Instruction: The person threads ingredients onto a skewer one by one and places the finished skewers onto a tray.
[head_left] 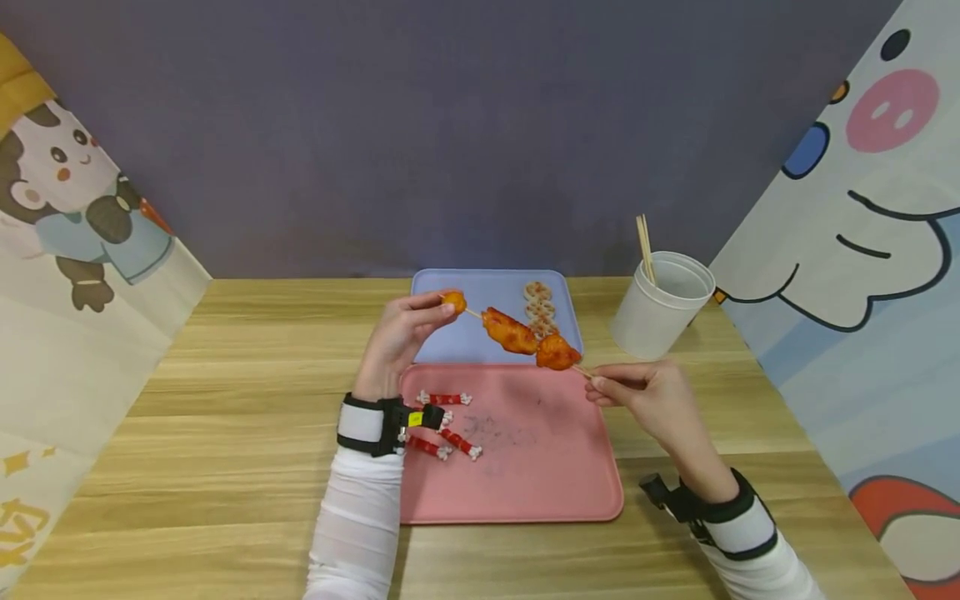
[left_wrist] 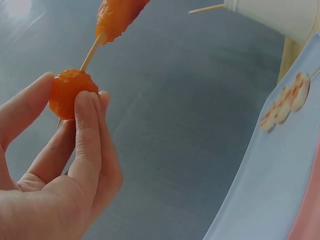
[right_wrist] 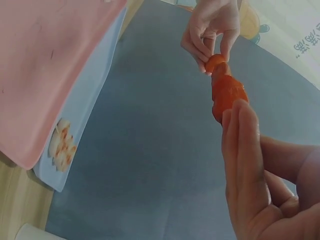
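Above the trays, a bamboo skewer [head_left: 473, 313] slants between both hands with glossy orange fried-looking pieces on it. My left hand [head_left: 401, 333] pinches a small round orange ball [left_wrist: 72, 95] at the skewer's far-left end; the stick's tip pokes out past the ball in the left wrist view. A bare stretch of stick separates this ball from a longer orange piece [head_left: 510, 331]. Beside that piece, nearer the right hand, sits a chunky orange piece [head_left: 557, 353]. Between thumb and fingers, my right hand [head_left: 652, 404] grips the bare right end of the stick.
A pink tray [head_left: 540, 483] lies in front, holding several red-wrapped sticks [head_left: 444, 399] with white ends at its left. Behind it, a blue tray [head_left: 442, 279] carries a skewer of pale browned slices [head_left: 540, 308]. A white bucket [head_left: 652, 321] with thin wooden sticks [head_left: 645, 248] stands at the right.
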